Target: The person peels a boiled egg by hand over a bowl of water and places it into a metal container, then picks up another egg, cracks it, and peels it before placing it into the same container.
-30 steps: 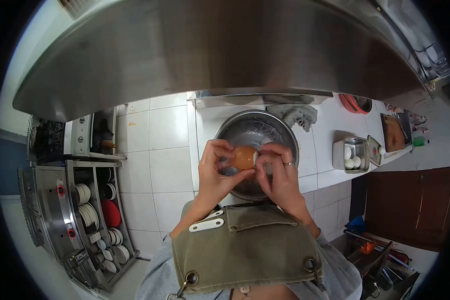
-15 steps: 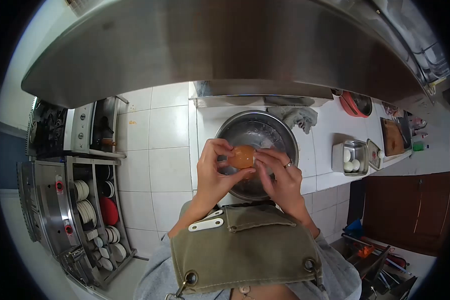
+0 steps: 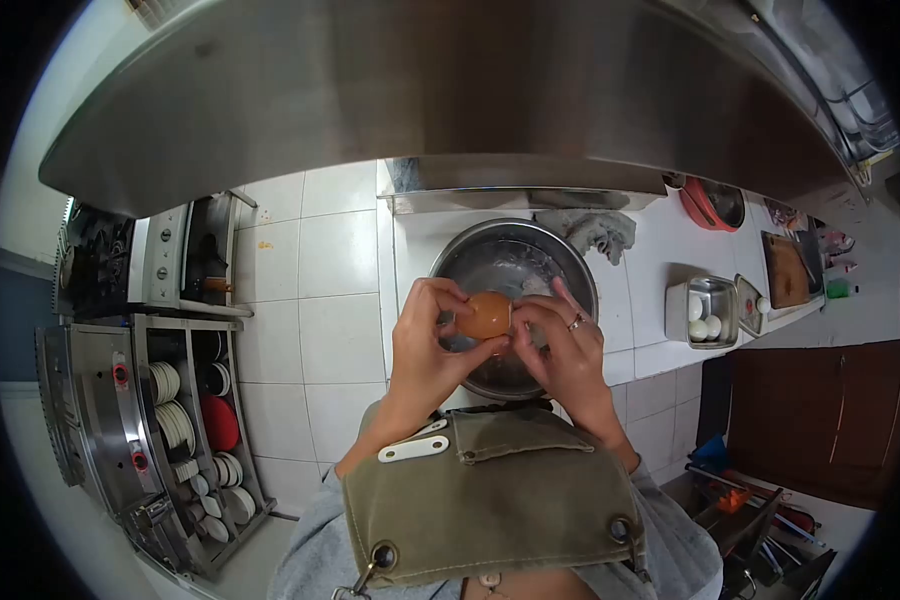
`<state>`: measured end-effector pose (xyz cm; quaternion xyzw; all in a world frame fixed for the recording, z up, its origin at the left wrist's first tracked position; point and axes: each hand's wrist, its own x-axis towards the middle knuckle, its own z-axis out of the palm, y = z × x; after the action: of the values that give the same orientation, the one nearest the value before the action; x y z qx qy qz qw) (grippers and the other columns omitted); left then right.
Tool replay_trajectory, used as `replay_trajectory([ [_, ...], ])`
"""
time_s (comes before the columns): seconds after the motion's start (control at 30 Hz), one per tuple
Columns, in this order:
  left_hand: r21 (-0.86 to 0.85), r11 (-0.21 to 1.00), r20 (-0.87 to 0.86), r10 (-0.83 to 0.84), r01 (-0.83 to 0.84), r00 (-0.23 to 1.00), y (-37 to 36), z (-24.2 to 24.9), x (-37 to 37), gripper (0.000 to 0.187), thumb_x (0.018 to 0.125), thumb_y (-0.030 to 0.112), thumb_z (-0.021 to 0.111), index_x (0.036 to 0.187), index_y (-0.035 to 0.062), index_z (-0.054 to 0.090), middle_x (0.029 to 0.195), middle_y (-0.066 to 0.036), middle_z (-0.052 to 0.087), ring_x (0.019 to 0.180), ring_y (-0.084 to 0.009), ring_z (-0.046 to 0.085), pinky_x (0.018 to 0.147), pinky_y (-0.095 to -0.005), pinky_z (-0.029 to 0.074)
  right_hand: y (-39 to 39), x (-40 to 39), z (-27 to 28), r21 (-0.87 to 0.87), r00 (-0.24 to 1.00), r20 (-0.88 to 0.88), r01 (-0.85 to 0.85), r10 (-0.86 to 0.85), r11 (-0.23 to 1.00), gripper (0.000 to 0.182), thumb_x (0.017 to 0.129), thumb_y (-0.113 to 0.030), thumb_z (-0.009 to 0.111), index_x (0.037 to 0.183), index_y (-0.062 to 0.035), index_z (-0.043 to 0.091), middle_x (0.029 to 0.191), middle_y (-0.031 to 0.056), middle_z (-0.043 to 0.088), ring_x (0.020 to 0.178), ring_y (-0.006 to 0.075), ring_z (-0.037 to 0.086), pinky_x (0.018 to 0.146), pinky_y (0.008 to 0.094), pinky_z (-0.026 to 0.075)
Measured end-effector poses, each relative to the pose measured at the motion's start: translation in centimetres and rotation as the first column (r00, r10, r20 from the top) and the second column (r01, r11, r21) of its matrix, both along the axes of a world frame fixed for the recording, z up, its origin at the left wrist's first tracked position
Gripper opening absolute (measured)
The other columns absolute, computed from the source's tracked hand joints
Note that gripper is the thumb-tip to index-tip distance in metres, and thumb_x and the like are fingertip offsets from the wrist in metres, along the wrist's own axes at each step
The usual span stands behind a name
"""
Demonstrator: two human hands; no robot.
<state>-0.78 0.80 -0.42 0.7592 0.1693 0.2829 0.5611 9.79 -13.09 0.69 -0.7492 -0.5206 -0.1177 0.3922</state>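
Observation:
A brown egg (image 3: 484,315) is held above a large metal bowl (image 3: 580,270). My left hand (image 3: 430,335) grips the egg from its left side, thumb below and fingers curled over the end. Against the right end of the egg, my right hand (image 3: 565,350) presses its thumb and fingertips in a pinch; a ring shows on one finger. A small pale patch is visible at that end, partly hidden by the fingertips. Water and some pale bits lie inside the bowl under the hands.
To the right, a rectangular metal container (image 3: 677,315) holds several white eggs, its lid (image 3: 749,306) beside it. A grey cloth (image 3: 605,236) lies behind the bowl. Overhead hangs a wide metal hood (image 3: 450,90). Plates (image 3: 173,425) fill a rack at left.
My right fingers have bent inward more tightly at the egg's right end, with one finger lifted away. The left hand and the egg have hardly moved.

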Motion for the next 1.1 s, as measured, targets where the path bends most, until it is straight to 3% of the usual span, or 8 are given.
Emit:
replay_trajectory([
  [0.13, -0.068, 0.998, 0.017, 0.008, -0.007, 1.0, 0.08, -0.3, 0.0, 0.048, 0.058, 0.003, 0.088, 0.09, 0.0027, 0.052, 0.103, -0.008, 0.052, 0.095, -0.0158, 0.059, 0.065, -0.0261, 0.06, -0.05, -0.15, 0.0, -0.017, 0.999, -0.045, -0.029, 0.028, 0.999, 0.022, 0.074, -0.003, 0.072, 0.091, -0.0056, 0.06, 0.098, 0.0071, 0.066, 0.079, 0.0235, 0.066, 0.102, 0.0481, 0.046],
  [0.37, -0.146, 0.989, 0.033, 0.003, 0.002, 0.999, 0.13, -0.4, -0.04, 0.049, 0.059, 0.007, 0.089, 0.09, 0.0026, 0.052, 0.103, -0.008, 0.052, 0.095, -0.0154, 0.059, 0.068, -0.0276, 0.062, -0.01, -0.52, -0.03, 0.025, 0.991, -0.132, -0.023, 0.026, 0.999, 0.021, 0.075, -0.001, 0.072, 0.093, -0.0045, 0.059, 0.101, 0.0083, 0.065, 0.084, 0.0258, 0.067, 0.101, 0.0468, 0.048],
  [0.57, -0.109, 0.994, 0.04, 0.0, 0.004, 0.999, 0.22, -0.28, -0.09, 0.048, 0.06, 0.009, 0.089, 0.09, 0.0024, 0.052, 0.103, -0.008, 0.052, 0.095, -0.0163, 0.059, 0.069, -0.0283, 0.062, 0.13, -0.72, 0.11, 0.018, 0.995, -0.101, -0.005, 0.007, 1.0, 0.026, 0.08, 0.0, 0.07, 0.105, -0.0031, 0.063, 0.102, 0.0097, 0.066, 0.086, 0.0249, 0.069, 0.097, 0.0447, 0.051],
  [0.73, 0.107, 0.994, -0.037, 0.009, -0.005, 0.999, 0.35, 0.15, -0.29, 0.048, 0.058, 0.003, 0.089, 0.091, 0.0022, 0.053, 0.102, -0.007, 0.054, 0.093, -0.0142, 0.061, 0.067, -0.0254, 0.062, 0.19, -0.6, -0.24, 0.037, 0.997, -0.074, 0.011, -0.009, 0.999, 0.023, 0.078, 0.0, 0.072, 0.1, -0.0028, 0.066, 0.095, 0.0088, 0.069, 0.083, 0.0237, 0.069, 0.096, 0.0451, 0.052],
  [1.1, 0.105, 0.994, -0.048, 0.007, -0.002, 0.999, 0.5, 0.33, -0.42, 0.05, 0.058, 0.004, 0.089, 0.092, 0.0025, 0.053, 0.103, -0.007, 0.053, 0.093, -0.0141, 0.061, 0.065, -0.0251, 0.062, 0.18, -0.06, 0.34, -0.002, 0.997, -0.072, -0.024, 0.024, 1.0, 0.02, 0.074, -0.002, 0.074, 0.091, -0.004, 0.063, 0.094, 0.0074, 0.069, 0.086, 0.0231, 0.069, 0.099, 0.0479, 0.049],
])
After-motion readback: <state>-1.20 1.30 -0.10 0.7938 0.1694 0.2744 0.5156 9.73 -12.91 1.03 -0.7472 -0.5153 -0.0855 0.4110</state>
